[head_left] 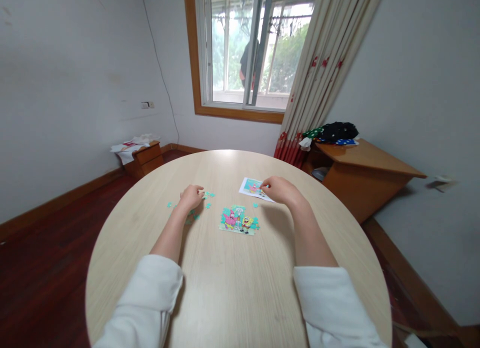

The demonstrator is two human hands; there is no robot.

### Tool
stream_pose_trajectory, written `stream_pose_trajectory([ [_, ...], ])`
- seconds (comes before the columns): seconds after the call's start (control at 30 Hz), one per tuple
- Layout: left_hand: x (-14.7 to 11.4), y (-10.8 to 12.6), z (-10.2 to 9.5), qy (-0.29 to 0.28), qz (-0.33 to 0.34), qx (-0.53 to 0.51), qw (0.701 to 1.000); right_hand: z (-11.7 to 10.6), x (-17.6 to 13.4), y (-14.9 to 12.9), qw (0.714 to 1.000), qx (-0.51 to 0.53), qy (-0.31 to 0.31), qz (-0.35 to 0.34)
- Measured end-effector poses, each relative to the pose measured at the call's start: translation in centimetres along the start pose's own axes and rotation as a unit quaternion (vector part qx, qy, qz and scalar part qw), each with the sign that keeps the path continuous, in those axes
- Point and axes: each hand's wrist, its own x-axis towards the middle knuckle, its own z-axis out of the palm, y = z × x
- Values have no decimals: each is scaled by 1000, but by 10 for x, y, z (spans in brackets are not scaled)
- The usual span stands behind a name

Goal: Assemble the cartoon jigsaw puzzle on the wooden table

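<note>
A partly assembled jigsaw puzzle [239, 220] with pink and yellow cartoon figures lies on the round table [232, 288]. My left hand [192, 197] is over loose jigsaw pieces [210, 194] left of it, fingers loosely curled and slightly apart. I make out nothing held there. At the right, my right hand [280, 189] is above the edge of a printed picture sheet [249, 186] showing similar figures. Its thumb and fingertips are pinched together; anything between them is too small to make out. One loose turquoise piece [255, 205] lies between the sheet and the puzzle.
More loose pieces [193, 215] lie beside my left forearm. Beyond the table stand a small wooden cabinet [148, 158] at left and a tilted-looking wooden desk [360, 163] with clothes [337, 133] at right. Behind are a curtain [318, 63] and window, with a person [245, 63] outside.
</note>
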Motion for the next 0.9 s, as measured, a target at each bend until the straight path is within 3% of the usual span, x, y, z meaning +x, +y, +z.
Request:
stream_pose_trajectory([
  [0.27,-1,9,23,37,37,103,993,-3,1,13,999,33,12,-5],
  [0.5,6,6,25,37,30,94,994,-6,0,22,999,41,13,4],
  [0.73,9,4,28,43,35,78,995,28,21,30,997,32,-74,12],
  [0.9,10,3,29,44,32,74,996,56,31,28,997,43,-63,17],
])
